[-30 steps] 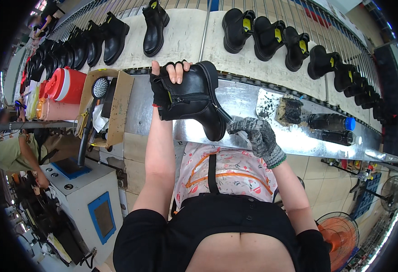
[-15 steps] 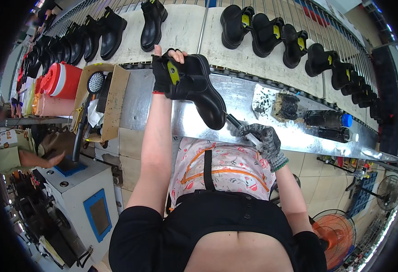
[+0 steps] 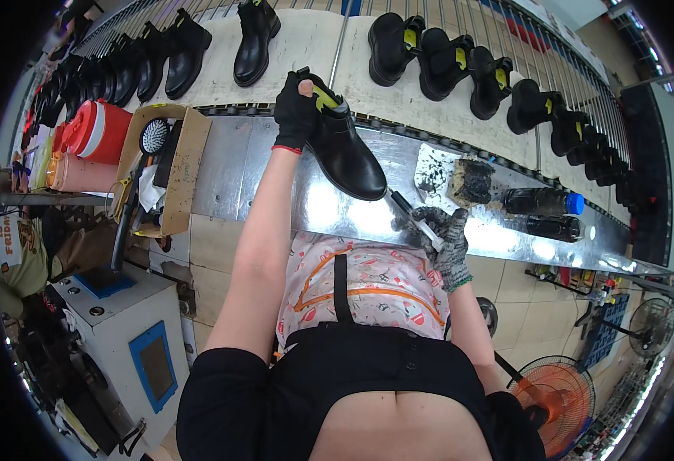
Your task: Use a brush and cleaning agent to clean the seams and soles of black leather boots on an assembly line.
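Note:
My left hand (image 3: 297, 115), in a black fingerless glove, grips the black ankle boot (image 3: 346, 157) by its upper shaft, where yellow lining shows. The boot hangs tilted above the metal ledge (image 3: 233, 165), its toe down and to the right. In my right hand (image 3: 446, 242), gloved in grey knit, is a slim pen-like brush (image 3: 424, 227) with a pale handle and dark front. Its tip lies close to the boot's toe; I cannot tell whether they touch. To the right sit a black-stained white tray (image 3: 431, 170) and a dark sponge-like block (image 3: 471, 183).
Two dark bottles, one blue-capped (image 3: 540, 201), lie on the ledge. Black boots (image 3: 394, 50) line the conveyor (image 3: 306, 46) beyond. At left are a cardboard box (image 3: 183, 169) with a hairbrush (image 3: 154, 137) and a red jug (image 3: 97, 132). An orange fan (image 3: 556, 403) stands lower right.
My left hand has turned the boot more upright and shifted it slightly right. The brush has moved slightly right with my right hand. At left, another person's hand has drawn back from view.

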Motion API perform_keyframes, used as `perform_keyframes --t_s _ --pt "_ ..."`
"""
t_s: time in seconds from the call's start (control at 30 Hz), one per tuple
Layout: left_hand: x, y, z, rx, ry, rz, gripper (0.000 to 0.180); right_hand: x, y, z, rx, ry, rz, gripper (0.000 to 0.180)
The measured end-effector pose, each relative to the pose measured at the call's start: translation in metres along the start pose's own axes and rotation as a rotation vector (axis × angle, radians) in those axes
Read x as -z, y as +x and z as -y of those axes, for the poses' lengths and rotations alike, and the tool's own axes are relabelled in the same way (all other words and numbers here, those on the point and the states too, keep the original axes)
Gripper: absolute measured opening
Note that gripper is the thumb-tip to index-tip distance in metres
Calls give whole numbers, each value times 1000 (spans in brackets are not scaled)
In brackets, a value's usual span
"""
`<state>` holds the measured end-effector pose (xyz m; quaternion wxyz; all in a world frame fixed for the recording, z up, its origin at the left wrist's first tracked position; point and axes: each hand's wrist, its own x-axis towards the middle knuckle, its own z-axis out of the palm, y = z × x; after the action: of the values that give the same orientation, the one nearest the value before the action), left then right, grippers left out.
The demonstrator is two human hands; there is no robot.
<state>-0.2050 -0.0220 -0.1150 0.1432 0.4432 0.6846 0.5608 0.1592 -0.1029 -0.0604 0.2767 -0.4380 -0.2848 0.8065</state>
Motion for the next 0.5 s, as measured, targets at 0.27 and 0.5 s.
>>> perform_keyframes --t_s 0.27,0.5 --pt "22 -17 -37 -114 369 -73 67 12 -5 3 21 25 -48 86" --pt "45 -56 -63 -21 449 -85 79 -5 -4 8 87 -39 -250 83"
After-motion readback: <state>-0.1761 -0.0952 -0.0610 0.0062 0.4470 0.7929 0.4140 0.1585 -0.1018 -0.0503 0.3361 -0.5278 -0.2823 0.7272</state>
